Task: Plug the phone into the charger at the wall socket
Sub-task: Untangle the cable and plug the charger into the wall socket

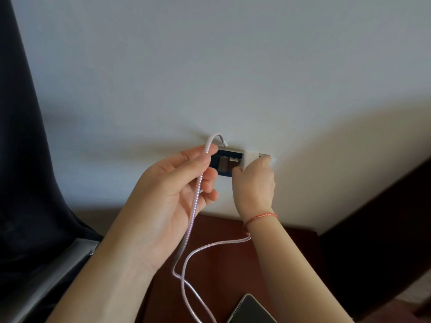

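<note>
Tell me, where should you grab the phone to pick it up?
Probably by its two long edges, coming down from above: the phone lies flat on the wooden table, near its front edge, so only its edges offer a grip. Both hands are busy now.

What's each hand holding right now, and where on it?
Left hand pinches the cable just below its free connector end; right hand grips the white charger plug at the wall socket.

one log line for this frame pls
right hand grips charger at wall socket | left hand holds cable | phone on table, unplugged
</note>
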The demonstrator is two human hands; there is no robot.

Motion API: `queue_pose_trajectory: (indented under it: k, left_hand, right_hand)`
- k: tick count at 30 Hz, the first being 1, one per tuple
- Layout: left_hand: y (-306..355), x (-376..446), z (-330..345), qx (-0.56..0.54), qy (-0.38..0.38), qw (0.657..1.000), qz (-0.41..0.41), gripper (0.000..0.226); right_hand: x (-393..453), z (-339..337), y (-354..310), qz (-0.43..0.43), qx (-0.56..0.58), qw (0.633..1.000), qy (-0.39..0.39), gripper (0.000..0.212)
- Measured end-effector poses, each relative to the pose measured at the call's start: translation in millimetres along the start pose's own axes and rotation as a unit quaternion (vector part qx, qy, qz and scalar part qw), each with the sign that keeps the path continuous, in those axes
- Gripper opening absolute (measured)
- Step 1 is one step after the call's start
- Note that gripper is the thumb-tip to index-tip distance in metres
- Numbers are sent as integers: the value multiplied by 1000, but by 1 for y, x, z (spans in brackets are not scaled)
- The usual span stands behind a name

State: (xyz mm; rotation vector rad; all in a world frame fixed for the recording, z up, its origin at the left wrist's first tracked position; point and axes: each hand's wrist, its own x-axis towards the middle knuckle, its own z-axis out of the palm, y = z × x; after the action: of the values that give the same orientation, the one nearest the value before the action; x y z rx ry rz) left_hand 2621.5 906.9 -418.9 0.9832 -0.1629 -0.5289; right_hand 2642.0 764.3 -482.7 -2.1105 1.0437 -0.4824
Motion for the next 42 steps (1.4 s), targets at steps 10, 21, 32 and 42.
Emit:
queue_pose_trajectory:
  k: [10,21,32,42]
  left_hand:
    - [8,-7,-5,-12,8,1000,-19,23]
    - [19,-26,-8,-8,0,1000,-11,27]
    - [20,-10,-8,-6,-25,999,-28,23]
    - [26,-11,4,20,-45,998,-25,15]
  right_hand:
    - [6,0,-5,6,-15,1000,-8,21]
    - [7,-30,-4,170,286,913,-237,46]
    - [14,-22,16,249,368,863,-239,58]
    - [14,-46,10,226,238,892,-311,62]
